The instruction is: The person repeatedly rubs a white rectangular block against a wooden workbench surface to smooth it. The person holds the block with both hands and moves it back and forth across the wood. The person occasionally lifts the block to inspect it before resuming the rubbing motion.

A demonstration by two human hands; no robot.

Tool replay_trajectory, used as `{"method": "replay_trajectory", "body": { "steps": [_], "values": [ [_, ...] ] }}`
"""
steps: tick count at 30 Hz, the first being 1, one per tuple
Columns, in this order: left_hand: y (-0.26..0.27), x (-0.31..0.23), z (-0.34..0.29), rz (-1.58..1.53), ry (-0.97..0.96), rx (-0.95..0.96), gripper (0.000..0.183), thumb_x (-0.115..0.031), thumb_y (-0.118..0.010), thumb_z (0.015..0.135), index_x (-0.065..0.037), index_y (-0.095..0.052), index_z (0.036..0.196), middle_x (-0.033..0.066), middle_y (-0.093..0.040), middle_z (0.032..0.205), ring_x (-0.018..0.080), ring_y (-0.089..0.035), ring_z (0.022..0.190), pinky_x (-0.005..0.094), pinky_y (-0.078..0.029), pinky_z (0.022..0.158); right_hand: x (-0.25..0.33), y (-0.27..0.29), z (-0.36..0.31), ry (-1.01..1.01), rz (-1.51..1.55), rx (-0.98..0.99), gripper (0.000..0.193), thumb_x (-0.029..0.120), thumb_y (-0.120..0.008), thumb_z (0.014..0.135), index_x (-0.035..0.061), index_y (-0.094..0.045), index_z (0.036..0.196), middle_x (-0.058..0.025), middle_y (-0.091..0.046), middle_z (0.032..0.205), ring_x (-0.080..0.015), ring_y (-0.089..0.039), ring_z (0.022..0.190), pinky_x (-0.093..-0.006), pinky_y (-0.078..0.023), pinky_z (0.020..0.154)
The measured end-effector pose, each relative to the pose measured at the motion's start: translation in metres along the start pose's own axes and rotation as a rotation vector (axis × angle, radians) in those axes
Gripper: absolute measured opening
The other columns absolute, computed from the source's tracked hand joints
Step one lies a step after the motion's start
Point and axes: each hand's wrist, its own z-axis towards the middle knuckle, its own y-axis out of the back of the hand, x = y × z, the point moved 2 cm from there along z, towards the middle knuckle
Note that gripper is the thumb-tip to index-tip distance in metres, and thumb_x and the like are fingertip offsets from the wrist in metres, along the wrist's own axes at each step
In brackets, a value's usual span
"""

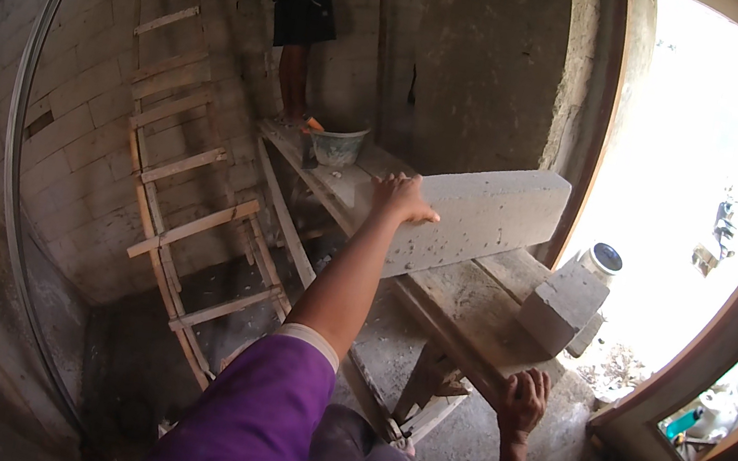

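A long pale grey concrete block (488, 216) stands on its narrow edge across a raised wooden plank platform (450, 298). My left hand (405, 200) grips its left end, fingers over the top and thumb against the near face. Curled at the near edge of the platform is my right hand (523, 405), its fingers bent over the plank, though their tips are partly hidden. Just beyond that hand, a shorter grey block (564, 304) lies at the platform's right end.
A wooden ladder (184, 229) leans at the left wall. Farther along the platform sits a mortar bucket (338, 145), near another person (304, 5) standing on it. A bright doorway (692, 167) opens on the right, with a pail (602, 260) beside it.
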Motion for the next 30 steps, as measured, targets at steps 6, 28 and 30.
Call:
{"method": "replay_trajectory", "body": {
  "steps": [6, 28, 30],
  "values": [
    [-0.0014, -0.0001, 0.0035, 0.007, 0.011, 0.002, 0.103, -0.062, -0.087, 0.066, -0.015, -0.052, 0.151, 0.0173, -0.052, 0.155, 0.0356, -0.043, 0.148, 0.0562, -0.027, 0.124, -0.0018, -0.0015, -0.0014, 0.007, -0.011, -0.009, 0.014, 0.013, -0.074, 0.088, 0.0024, -0.073, 0.098, -0.0173, -0.07, 0.118, -0.0436, -0.059, 0.124, -0.0519, -0.044, 0.112],
    [0.0035, -0.0021, 0.0001, 0.02, 0.016, 0.03, 0.102, -0.062, -0.086, 0.066, -0.016, -0.052, 0.151, 0.0154, -0.051, 0.155, 0.0343, -0.043, 0.148, 0.0549, -0.029, 0.124, -0.0069, -0.004, -0.0035, -0.017, -0.021, 0.011, 0.018, 0.013, -0.075, 0.088, 0.0018, -0.074, 0.102, -0.0186, -0.07, 0.124, -0.0441, -0.058, 0.128, -0.052, -0.044, 0.111],
    [0.0012, -0.0013, 0.0027, 0.026, 0.02, 0.027, 0.102, -0.062, -0.086, 0.066, -0.017, -0.052, 0.151, 0.0151, -0.051, 0.156, 0.034, -0.043, 0.148, 0.0548, -0.029, 0.124, -0.008, -0.0049, -0.0036, -0.018, -0.026, 0.012, 0.019, 0.013, -0.075, 0.088, 0.0015, -0.074, 0.102, -0.0187, -0.07, 0.124, -0.044, -0.058, 0.128, -0.052, -0.044, 0.111]
  ]
}}
